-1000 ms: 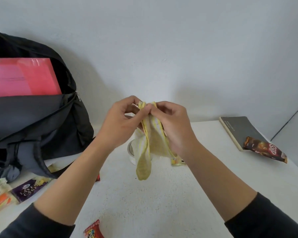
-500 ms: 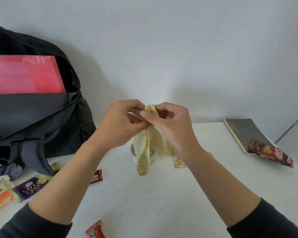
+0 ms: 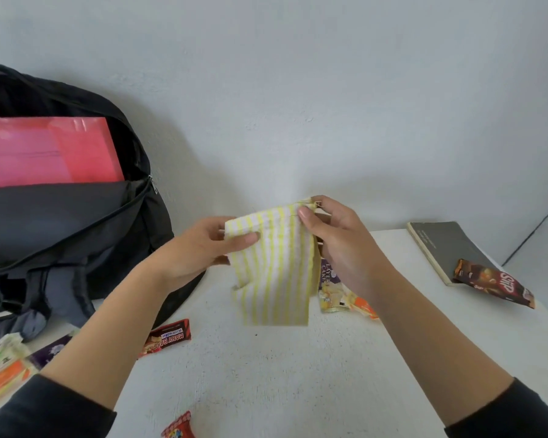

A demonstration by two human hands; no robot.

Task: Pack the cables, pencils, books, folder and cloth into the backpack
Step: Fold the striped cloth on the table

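Spread open since a second ago, the striped cloth (image 3: 272, 279) hangs right of the backpack (image 3: 60, 222); left hand (image 3: 196, 251) and right hand (image 3: 345, 248) each hold a pinching grip on its top edge.

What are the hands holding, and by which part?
Both hold the yellow-striped cloth. The left hand pinches its upper left corner, and the right hand pinches its upper right corner. The rest hangs below them.
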